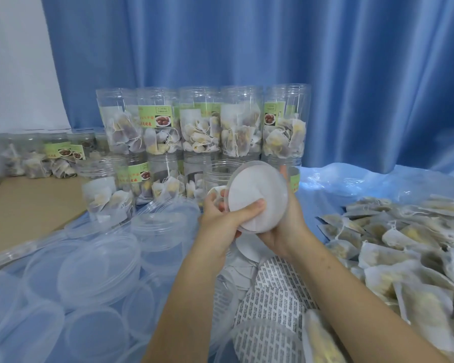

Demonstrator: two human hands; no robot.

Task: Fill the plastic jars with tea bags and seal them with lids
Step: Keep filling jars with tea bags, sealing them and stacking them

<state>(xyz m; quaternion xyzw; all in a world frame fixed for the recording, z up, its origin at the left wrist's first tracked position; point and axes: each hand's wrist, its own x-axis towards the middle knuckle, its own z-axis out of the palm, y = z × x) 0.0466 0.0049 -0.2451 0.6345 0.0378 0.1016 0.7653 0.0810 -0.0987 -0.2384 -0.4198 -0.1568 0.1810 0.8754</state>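
Small home packing spot: blue curtain (273, 61), stacked labelled jars (202, 121), loose tea bags (404, 244).

A blue curtain (247, 40) with vertical folds is seen behind, beside a white wall (11, 61). The jars (202, 121) are clear, with green labels (152, 115) printed in red. The tea bags (404, 247) are off-white with yellowish-brown patches. The lid (258, 196) is lined white. The loose lids (97, 265) are transparent. White discs (275, 289) carry rows of grey print. The sheet (325, 203) is pale blue.

Clear lid (258, 196) with white liner, tilted upright before stacked tea-bag-filled jars (199, 121).
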